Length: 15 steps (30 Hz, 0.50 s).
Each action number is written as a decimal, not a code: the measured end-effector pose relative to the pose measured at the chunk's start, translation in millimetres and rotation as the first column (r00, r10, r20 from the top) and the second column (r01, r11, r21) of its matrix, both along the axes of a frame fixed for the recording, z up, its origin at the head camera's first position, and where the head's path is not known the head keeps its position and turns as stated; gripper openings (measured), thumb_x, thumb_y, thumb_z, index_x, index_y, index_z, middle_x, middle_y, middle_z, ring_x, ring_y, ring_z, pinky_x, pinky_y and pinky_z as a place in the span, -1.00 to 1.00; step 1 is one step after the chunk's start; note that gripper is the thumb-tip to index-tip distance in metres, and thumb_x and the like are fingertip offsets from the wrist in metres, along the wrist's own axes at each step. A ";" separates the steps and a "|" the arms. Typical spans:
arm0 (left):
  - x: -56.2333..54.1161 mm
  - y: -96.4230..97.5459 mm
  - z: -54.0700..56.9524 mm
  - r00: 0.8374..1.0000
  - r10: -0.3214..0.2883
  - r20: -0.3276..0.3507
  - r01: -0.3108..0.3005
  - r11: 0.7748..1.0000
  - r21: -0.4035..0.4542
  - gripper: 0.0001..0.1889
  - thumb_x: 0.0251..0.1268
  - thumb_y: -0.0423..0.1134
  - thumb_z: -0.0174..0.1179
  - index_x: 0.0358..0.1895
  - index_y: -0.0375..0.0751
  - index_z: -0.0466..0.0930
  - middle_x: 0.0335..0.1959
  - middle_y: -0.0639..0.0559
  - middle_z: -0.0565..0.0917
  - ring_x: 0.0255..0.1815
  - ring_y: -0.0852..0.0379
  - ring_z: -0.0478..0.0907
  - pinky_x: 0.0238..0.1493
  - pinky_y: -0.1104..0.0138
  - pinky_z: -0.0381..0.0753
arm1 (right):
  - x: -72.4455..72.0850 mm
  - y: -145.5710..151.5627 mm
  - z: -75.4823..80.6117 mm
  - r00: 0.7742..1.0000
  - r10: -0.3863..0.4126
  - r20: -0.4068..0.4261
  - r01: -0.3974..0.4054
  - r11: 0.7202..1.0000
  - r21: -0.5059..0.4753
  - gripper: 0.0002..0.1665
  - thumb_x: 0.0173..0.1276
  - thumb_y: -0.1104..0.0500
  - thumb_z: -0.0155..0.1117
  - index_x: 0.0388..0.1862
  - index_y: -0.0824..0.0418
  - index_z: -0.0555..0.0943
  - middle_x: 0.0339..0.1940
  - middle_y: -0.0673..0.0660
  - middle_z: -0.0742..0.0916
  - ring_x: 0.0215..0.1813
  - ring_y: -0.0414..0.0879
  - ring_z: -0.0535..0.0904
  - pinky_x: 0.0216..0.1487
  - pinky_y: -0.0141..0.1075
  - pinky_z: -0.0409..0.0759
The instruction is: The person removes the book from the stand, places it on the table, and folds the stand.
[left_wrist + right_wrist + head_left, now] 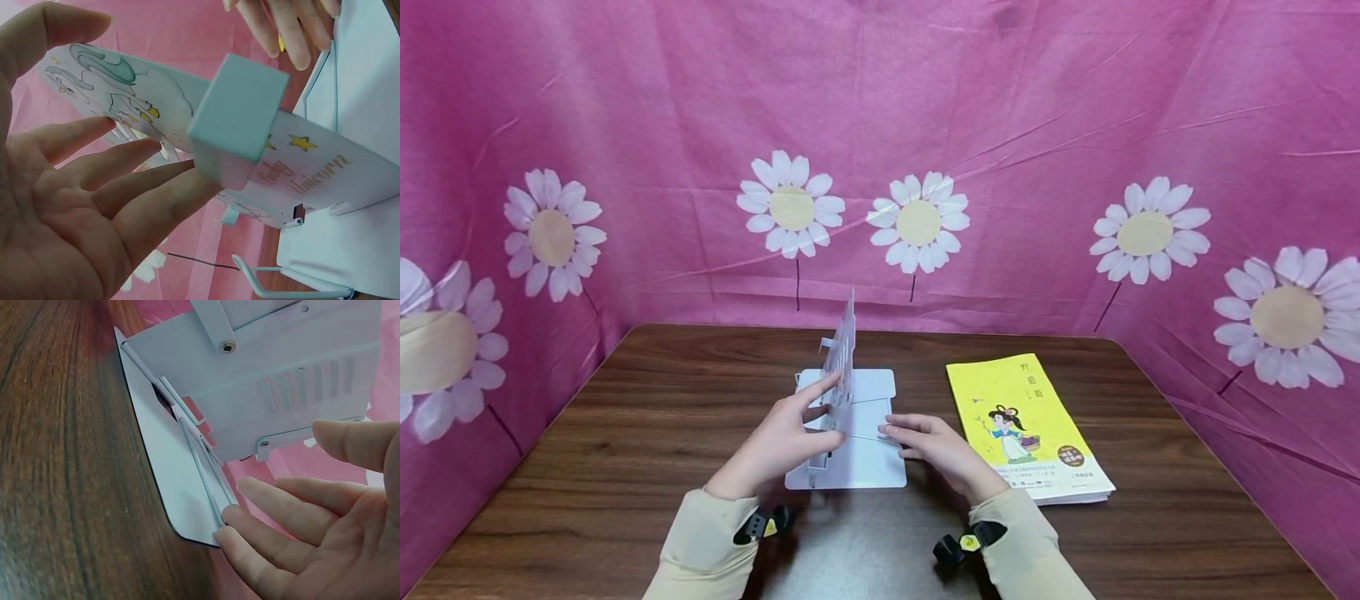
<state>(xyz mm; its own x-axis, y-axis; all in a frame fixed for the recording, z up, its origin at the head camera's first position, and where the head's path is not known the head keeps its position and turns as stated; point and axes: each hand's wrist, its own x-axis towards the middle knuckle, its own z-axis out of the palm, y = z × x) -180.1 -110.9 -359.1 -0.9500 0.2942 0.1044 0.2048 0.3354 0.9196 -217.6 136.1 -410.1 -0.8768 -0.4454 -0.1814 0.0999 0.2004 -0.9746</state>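
Observation:
A white metal book stand stands unfolded, its flat base (868,468) on the table and its panel (846,350) raised nearly upright. My left hand (792,432) is at the panel's left side, fingers extended along the face printed with a unicorn, stars and lettering. A pale box-like ledge (237,112) juts from that face in the left wrist view. On the other side, fingertips of my right hand (938,448) touch the end of a thin wire support (199,464) lying along the base. Slots and riveted strips mark the panel's back (262,369).
To the right of the stand, a yellow book (1026,417) with a cartoon figure on its cover lies flat. The dark wooden table (647,417) is backed by a pink cloth (880,100) with white daisies.

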 end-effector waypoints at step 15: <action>1.8 14.0 -1.0 0.993 0.076 -0.089 -0.082 0.994 -0.068 -0.23 -0.03 -0.38 0.31 0.41 -0.13 0.41 0.38 -0.29 0.45 0.24 -0.31 0.55 -0.13 0.19 0.74 | 2.0 0.6 11.6 0.997 -0.047 0.055 0.054 0.991 -0.119 -0.29 0.59 0.01 -0.01 0.45 0.53 0.23 0.37 0.44 0.49 0.34 0.21 0.52 0.36 -0.04 0.47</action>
<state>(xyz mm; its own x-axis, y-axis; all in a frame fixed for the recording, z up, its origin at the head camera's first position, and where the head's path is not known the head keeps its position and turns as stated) -178.3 -96.9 -360.1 -0.9590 0.2284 0.1678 0.2522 0.4176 0.8729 -215.6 136.7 -398.5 -0.8894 -0.4222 -0.1752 0.1579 0.0758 -0.9845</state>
